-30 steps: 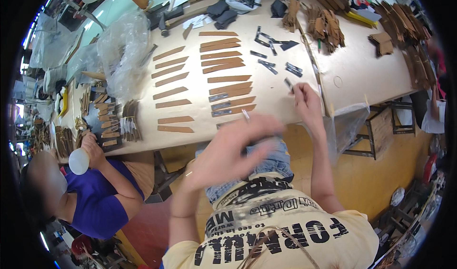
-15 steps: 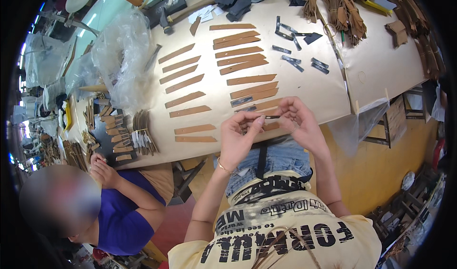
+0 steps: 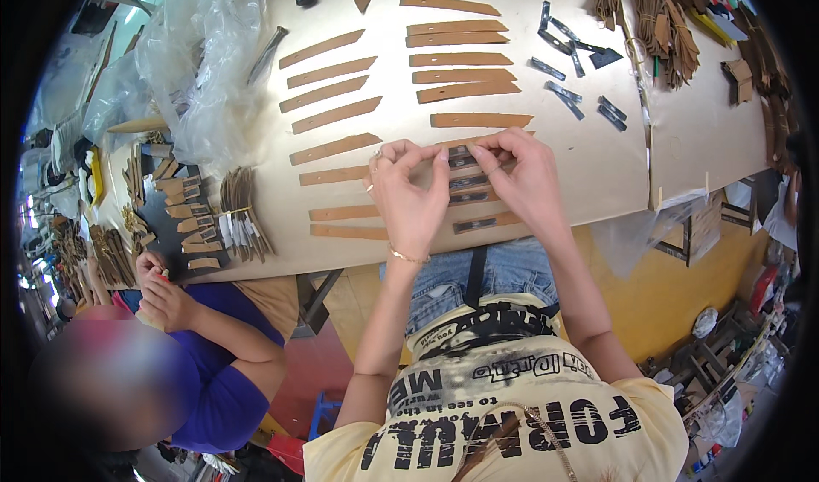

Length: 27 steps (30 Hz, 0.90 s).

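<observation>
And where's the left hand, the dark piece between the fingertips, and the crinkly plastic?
Left hand [image 3: 411, 188]: head view, back of the hand.
Dark piece [image 3: 461, 156]: head view, its middle.
Crinkly plastic [image 3: 198, 77]: head view, crumpled middle.

Pale yellow T-shirt [image 3: 512, 388], short sleeves, forearms bare. Large black block lettering [image 3: 567, 433] spread left to right across near part of shirt, worn-looking strokes. Smaller black print farther off, some letters outlined. Smudged grey patch toward far left of shirt; dark, busy printed band near far hem. Beyond hem, faded blue jeans [image 3: 525, 275]. Narrow black strap [image 3: 476, 275], straight, over jeans. Left hand [image 3: 412, 188]: slim gold-coloured bracelet [image 3: 409, 255] at wrist, pale ring [image 3: 370, 188] on finger. Thin braided cord [image 3: 554, 444] looped over near part of shirt.
</observation>
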Each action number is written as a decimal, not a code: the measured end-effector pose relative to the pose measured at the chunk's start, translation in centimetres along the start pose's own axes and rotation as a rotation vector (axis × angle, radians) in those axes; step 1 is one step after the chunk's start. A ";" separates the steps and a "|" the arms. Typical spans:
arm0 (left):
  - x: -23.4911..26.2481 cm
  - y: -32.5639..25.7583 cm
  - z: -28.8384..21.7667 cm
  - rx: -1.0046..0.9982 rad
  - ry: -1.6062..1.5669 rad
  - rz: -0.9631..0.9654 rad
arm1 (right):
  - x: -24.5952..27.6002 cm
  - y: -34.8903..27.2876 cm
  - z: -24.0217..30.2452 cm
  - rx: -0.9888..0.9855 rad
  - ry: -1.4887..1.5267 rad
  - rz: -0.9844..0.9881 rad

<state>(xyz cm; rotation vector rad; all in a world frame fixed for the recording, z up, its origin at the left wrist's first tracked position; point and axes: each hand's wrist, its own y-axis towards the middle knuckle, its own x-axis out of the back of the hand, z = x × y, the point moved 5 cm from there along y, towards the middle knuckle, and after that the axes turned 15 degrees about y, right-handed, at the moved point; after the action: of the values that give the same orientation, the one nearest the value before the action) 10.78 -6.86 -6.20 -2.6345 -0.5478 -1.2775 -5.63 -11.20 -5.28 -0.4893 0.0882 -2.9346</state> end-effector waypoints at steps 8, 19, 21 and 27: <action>-0.6 0.6 -0.1 0.010 0.203 0.018 | -0.2 0.9 -1.0 -0.074 -0.047 -0.019; -0.7 0.4 -0.2 0.006 0.218 0.003 | -0.3 1.0 -0.8 -0.125 -0.102 0.008; -0.7 0.4 -0.2 0.001 0.223 -0.001 | -0.3 1.1 -0.8 -0.131 -0.117 0.011; -0.8 0.3 -0.1 -0.004 0.223 -0.018 | -0.5 1.1 -0.7 -0.092 -0.125 -0.001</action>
<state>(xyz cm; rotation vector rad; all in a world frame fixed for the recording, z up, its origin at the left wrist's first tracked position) 10.33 -7.35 -6.79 -2.4503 -0.5340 -1.5532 -5.27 -12.15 -6.23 -0.6855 0.2074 -2.9027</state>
